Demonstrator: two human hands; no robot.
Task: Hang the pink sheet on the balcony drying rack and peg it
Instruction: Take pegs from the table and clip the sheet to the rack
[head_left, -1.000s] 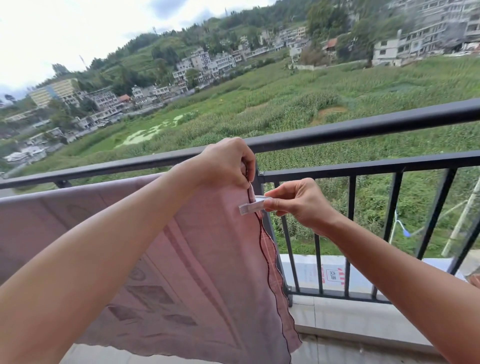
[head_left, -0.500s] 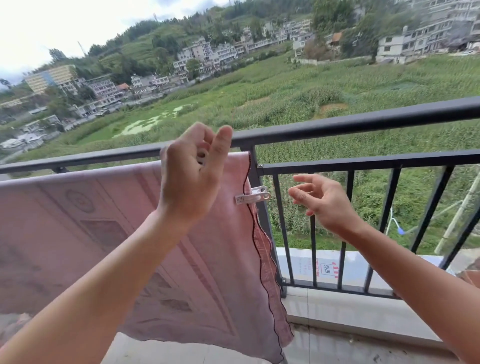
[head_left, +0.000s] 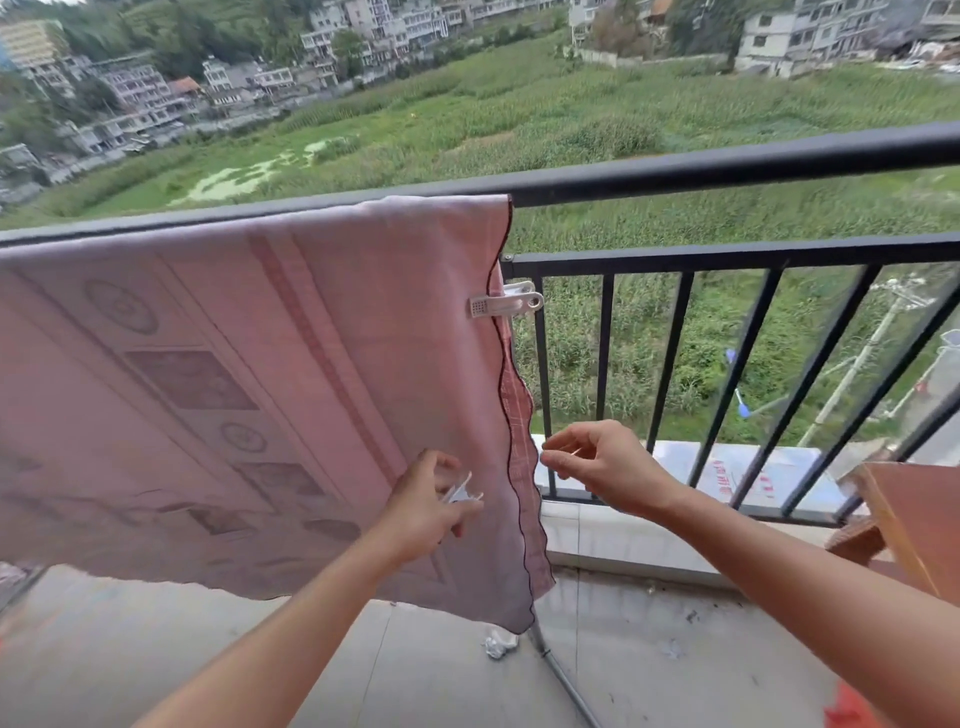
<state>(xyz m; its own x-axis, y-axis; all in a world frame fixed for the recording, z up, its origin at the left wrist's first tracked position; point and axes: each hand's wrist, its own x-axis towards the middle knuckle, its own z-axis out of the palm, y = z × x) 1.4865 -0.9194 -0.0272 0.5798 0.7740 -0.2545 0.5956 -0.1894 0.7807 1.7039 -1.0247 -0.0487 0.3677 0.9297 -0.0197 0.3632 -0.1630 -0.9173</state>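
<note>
Green field (head_left: 571, 119) below hillside buildings (head_left: 363, 31); brown board (head_left: 904, 519) at right.

Both bare forearms reach forward, the left from the lower left and the right from the lower right. The left hand (head_left: 423, 506) has its back to the camera and curls its fingers round a small white peg (head_left: 462, 493). The right hand (head_left: 608, 467) hovers level with it, close by. Its thumb and forefinger point leftward, slightly apart, and its other fingers are loosely curled.
</note>
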